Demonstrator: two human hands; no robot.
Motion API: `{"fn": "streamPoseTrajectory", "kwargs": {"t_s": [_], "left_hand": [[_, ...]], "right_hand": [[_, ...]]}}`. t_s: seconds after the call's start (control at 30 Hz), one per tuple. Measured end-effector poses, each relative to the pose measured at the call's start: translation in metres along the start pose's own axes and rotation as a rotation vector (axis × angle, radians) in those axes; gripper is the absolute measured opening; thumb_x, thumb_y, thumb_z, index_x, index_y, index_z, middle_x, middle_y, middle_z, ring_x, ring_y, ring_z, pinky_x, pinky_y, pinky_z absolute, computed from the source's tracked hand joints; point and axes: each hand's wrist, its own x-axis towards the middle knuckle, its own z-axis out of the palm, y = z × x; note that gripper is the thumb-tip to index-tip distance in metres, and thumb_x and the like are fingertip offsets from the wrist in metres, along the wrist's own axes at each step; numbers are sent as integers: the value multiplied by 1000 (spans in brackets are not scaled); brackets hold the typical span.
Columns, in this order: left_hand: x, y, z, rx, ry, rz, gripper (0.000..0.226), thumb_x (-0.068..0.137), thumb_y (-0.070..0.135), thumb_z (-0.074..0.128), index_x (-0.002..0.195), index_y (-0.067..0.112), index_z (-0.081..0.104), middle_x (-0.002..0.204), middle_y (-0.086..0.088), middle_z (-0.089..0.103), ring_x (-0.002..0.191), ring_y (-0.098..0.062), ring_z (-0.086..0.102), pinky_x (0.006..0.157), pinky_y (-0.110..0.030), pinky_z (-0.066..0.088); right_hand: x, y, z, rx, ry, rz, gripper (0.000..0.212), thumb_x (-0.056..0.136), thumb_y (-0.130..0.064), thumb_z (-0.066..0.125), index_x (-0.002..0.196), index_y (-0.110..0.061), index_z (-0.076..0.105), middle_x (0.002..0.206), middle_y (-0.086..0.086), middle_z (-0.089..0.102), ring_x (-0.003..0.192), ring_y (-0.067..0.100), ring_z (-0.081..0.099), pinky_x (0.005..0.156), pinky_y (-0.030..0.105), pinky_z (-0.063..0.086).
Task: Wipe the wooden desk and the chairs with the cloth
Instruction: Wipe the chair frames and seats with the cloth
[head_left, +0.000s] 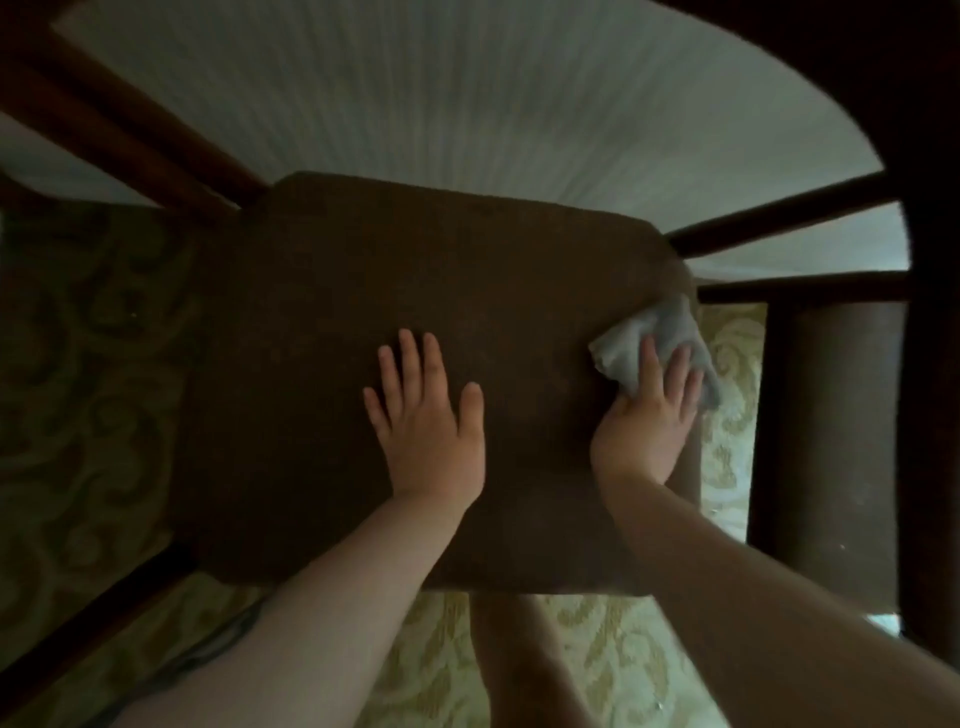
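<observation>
The right hand (647, 415) lies with fingers straight and slightly spread on a crumpled grey cloth (654, 343), pressing it flat against the right edge of the chair seat (415, 291) rather than pinching it; that grip looks suited to dragging the rag along the rim, where part of the cloth hangs over the side. The left hand (426, 415) holds nothing: it rests palm down, fingers fanned, near the middle of the seat, probably to steady the chair while the other hand rubs. The seat is dark brown and seems upholstered, though the dim light makes its surface hard to read. Dark wooden rails (779, 218) run off to the sides, cut by the frame, and I cannot tell whether they belong to this chair, another, or the desk. Pale striped fabric (415, 93) lies beyond the seat, and a patterned carpet (613, 670) shows below.
</observation>
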Motion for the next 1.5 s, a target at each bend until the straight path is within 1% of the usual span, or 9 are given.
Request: {"fn": "streamPoseTrajectory", "kwargs": {"t_s": [0.2, 0.37, 0.57, 0.73, 0.9, 1.1, 1.27, 1.4, 1.5], "left_hand": [[2, 16, 7, 9, -7, 4, 60, 99, 47, 19, 152, 27, 0, 160, 4, -9, 145, -15, -16, 115, -43, -10], [3, 9, 3, -3, 23, 21, 61, 97, 46, 21, 151, 28, 0, 160, 4, -10, 145, -14, -16, 117, -43, -9], [18, 0, -11, 16, 54, -9, 61, 100, 44, 25, 152, 27, -2, 160, 3, -10, 145, -16, -16, 116, -44, -9], [40, -15, -30, 5, 145, -104, 62, 99, 44, 25, 152, 25, -2, 160, 2, -9, 146, -17, -13, 118, -45, -5], [32, -12, -31, -98, 122, -102, 60, 99, 43, 25, 152, 26, 3, 161, 2, -6, 146, -17, -11, 117, -44, -6], [16, -18, -22, -90, 80, -109, 61, 97, 46, 21, 152, 28, 1, 160, 4, -8, 146, -15, -13, 118, -46, -5], [10, -9, -13, -81, 51, -80, 60, 98, 45, 23, 152, 28, 2, 160, 3, -6, 146, -16, -12, 117, -44, -6], [17, -12, -16, -82, 96, -102, 60, 99, 44, 24, 152, 27, 3, 161, 3, -5, 146, -16, -11, 117, -44, -6], [19, -17, -19, -112, 112, -157, 59, 99, 42, 27, 152, 27, 4, 161, 3, -4, 146, -16, -10, 117, -45, -4]], "right_hand": [[-13, -13, 16, -238, -430, -1018, 78, 84, -14, 60, 149, -31, 21, 158, 3, 17, 146, 29, 2, 117, 53, 8], [-31, 7, 2, -54, -13, -9, 72, 89, -4, 51, 150, -32, 24, 160, 7, 11, 146, 34, 2, 114, 58, 14], [30, -64, 28, -398, -405, -1345, 72, 89, -27, 57, 150, -31, 18, 160, 6, 9, 146, 32, -3, 116, 52, 2], [83, -74, 21, -178, -107, -161, 64, 97, -28, 43, 151, -35, 10, 161, 7, 1, 146, 33, -2, 116, 53, 3], [55, -87, 20, -183, -433, -1057, 68, 92, -20, 45, 149, -38, 12, 160, 6, 6, 145, 31, -6, 117, 54, 4], [8, -25, 8, 48, -9, 138, 62, 96, -15, 48, 150, -34, 22, 160, 6, 5, 147, 30, -1, 118, 49, 7], [38, -29, 7, -35, -218, -440, 64, 96, -18, 44, 150, -38, 17, 161, 4, 3, 147, 28, -5, 117, 53, 6], [40, -37, 6, 42, -8, 257, 64, 97, -15, 43, 151, -37, 17, 161, 8, 2, 146, 30, -2, 117, 52, 8], [-6, -80, 25, -38, -201, -361, 67, 94, -19, 48, 150, -37, 17, 160, 8, 2, 146, 30, -6, 117, 53, 4]]}}
